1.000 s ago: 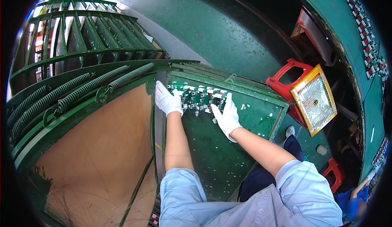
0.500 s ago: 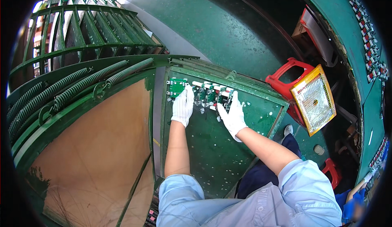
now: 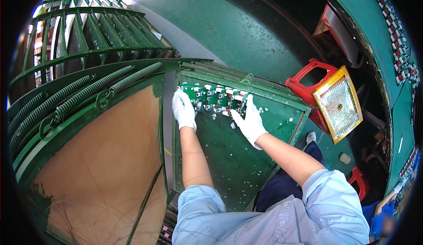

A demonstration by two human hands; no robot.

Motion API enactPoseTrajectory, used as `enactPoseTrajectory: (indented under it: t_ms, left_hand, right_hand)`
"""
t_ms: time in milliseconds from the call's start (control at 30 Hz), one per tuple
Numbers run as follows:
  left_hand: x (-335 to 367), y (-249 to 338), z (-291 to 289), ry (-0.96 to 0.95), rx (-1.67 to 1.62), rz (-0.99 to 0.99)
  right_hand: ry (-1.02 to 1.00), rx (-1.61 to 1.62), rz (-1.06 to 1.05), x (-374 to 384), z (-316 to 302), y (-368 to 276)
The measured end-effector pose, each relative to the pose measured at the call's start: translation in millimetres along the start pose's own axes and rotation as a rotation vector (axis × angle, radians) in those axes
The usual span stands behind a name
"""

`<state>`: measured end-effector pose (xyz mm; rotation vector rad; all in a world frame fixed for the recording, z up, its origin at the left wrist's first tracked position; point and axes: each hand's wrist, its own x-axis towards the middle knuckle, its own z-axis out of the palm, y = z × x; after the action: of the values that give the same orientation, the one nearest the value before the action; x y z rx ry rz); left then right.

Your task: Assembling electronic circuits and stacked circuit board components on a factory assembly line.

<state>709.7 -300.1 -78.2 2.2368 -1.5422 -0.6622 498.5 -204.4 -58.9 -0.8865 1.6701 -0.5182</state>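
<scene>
A row of small green circuit boards (image 3: 212, 98), with white, red and metal parts on them, sits at the far end of a dark green metal surface (image 3: 220, 157). My left hand (image 3: 184, 109), in a white glove, is against the row's left end, its fingers pressed together along the outermost board. At the right end my right hand (image 3: 251, 122), also gloved, has its thumb in front and its fingers at the outer side, with the end boards between them. The boards stand side by side from one hand to the other. Both hands partly cover the end boards.
Green springs (image 3: 98, 89) and a tan panel (image 3: 110, 152) lie on the left, below a green rack (image 3: 88, 29). A red stool (image 3: 308, 75) with a yellow-framed lamp (image 3: 338, 104) stands at right. Beyond, a green bench (image 3: 387, 68) carries rows of parts; a co-worker's arm (image 3: 384, 204) shows lower right.
My left hand has moved left, from the inner side of the leftmost board to its outer side. That board now stands up against the others. My right hand has hardly moved.
</scene>
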Motion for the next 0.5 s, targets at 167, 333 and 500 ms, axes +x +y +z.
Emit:
enactPoseTrajectory:
  t_ms: [167,333,500]
  left_hand:
    - [-6,29,15,-0.062,-0.292,-0.093]
    - [7,20,15,0.087,0.122,0.043]
    - [-9,31,3,0.347,-0.195,-0.199]
  right_hand:
    - [0.021,-0.035,-0.007,-2,7,8]
    - [0.005,-0.03,0.037,-1,1,-5]
    - [0.003,0.009,0.021,-2,-2,5]
